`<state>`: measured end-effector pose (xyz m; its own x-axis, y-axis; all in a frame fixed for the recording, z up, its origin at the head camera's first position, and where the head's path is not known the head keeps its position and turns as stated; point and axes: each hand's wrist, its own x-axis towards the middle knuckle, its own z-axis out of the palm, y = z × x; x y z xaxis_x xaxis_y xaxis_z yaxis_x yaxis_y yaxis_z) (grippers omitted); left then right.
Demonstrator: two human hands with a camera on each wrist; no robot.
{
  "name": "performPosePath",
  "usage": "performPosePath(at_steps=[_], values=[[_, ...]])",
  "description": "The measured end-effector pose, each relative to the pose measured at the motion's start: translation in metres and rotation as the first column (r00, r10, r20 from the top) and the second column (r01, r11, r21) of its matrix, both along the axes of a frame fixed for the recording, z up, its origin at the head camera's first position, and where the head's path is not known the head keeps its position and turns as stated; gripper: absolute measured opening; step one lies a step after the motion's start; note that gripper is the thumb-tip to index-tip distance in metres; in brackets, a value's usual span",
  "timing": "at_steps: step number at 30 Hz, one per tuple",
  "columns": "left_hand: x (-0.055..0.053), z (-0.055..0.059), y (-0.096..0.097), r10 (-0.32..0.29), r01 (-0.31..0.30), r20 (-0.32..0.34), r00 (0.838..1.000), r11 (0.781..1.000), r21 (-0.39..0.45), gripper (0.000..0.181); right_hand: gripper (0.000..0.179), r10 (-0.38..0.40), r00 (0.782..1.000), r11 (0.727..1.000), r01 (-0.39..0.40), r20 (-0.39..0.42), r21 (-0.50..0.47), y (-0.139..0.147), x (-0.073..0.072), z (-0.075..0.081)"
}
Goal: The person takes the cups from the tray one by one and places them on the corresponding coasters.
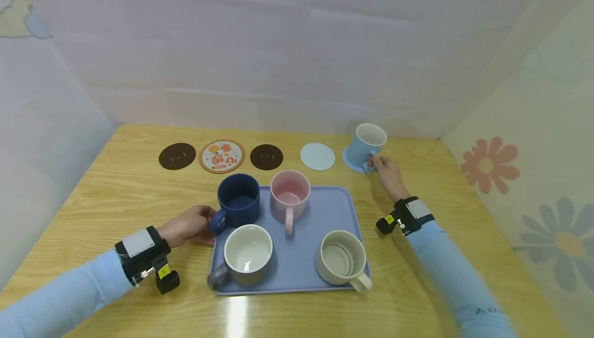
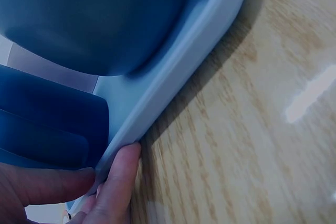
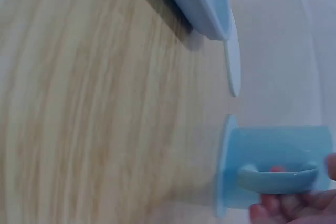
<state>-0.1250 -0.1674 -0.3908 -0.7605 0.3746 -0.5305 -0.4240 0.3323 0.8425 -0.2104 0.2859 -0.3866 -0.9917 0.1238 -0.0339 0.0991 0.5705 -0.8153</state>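
Fingers [image 3: 294, 205] of the right hand [image 1: 390, 177]: closed about the handle of the light-blue mug [image 1: 364, 147], no gap left. Said mug: upright at far right, seated on a blue coaster [image 1: 348, 161]. Left hand [image 1: 191, 224]: left edge of the blue tray [image 1: 320, 209] pinched between thumb and finger.

On tray: navy mug [image 1: 243, 217], far left; pink mug [image 1: 283, 209], to its right; grey-handled mug [image 1: 248, 255], near left; cream mug [image 1: 343, 263], near right.

Left of the occupied coaster, one row: white coaster [image 1: 317, 156], dark coaster [image 1: 266, 157], printed coaster [image 1: 221, 156], brown coaster [image 1: 177, 156], all bare.

Step, as judged: mug being settled on its coaster. Next move: the handle to be released without the mug being tipped.
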Motion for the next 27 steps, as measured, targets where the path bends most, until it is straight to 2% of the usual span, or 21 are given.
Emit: performPosePath(at_steps=[3, 6, 10, 15, 18, 23, 27], values=[[-0.001, 0.001, -0.001, 0.002, -0.002, 0.008, 1.0, 1.0, 0.0, 0.033, 0.047, 0.064, 0.998, 0.987, -0.065, 0.015, 0.15, 0.0, 0.009, 0.011], [-0.002, 0.001, -0.001, -0.006, 0.006, 0.012, 1.0, 1.0, -0.003, 0.034, 0.046, 0.12, 0.991, 0.962, -0.102, -0.056, 0.254, 0.0, 0.019, 0.02], [-0.003, 0.001, -0.002, -0.012, 0.012, 0.012, 1.0, 1.0, -0.004, 0.034, 0.047, 0.181, 0.971, 0.933, -0.119, -0.159, 0.34, -0.001, 0.034, 0.028], [-0.003, 0.0, -0.002, -0.008, 0.008, 0.012, 1.0, 1.0, 0.004, 0.035, 0.046, 0.246, 0.949, 0.899, -0.147, -0.198, 0.413, -0.006, 0.051, 0.04], [-0.004, 0.0, -0.002, -0.015, 0.015, 0.014, 1.0, 1.0, 0.004, 0.034, 0.046, 0.299, 0.935, 0.869, -0.185, -0.191, 0.458, -0.01, 0.061, 0.047], [-0.003, 0.001, -0.001, -0.022, 0.022, 0.021, 1.0, 1.0, 0.002, 0.034, 0.049, 0.395, 0.911, 0.8, -0.276, -0.121, 0.532, -0.017, 0.081, 0.055], [-0.003, 0.0, -0.001, -0.02, 0.02, 0.023, 1.0, 1.0, 0.003, 0.032, 0.049, 0.428, 0.901, 0.765, -0.323, -0.066, 0.558, -0.02, 0.096, 0.057]])
